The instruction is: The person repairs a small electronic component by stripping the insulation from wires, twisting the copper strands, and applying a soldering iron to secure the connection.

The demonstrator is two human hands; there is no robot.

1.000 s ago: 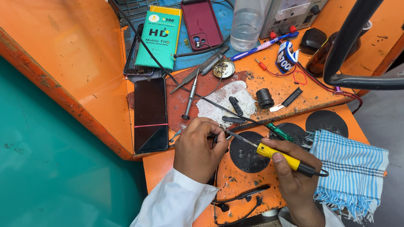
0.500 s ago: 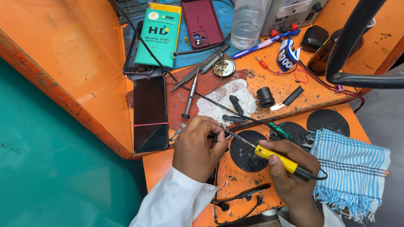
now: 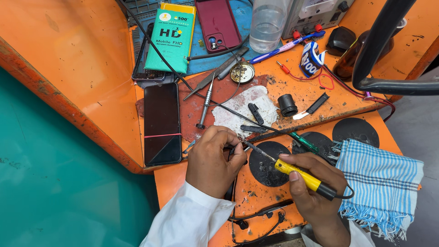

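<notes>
Soldering step in hand: right hand (image 3: 315,192) grasps yellow soldering iron (image 3: 299,176), tip at a small part pinched in left hand (image 3: 212,160) fingers, over the orange bench (image 3: 256,196). Next calls for steady tip contact.

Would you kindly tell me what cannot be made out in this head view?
- What the left hand pinches: hidden by its own fingers.
- Soldering iron tip contact: too small, behind that hand.
- Plastic bottle: top cut off by the upper edge.
</notes>
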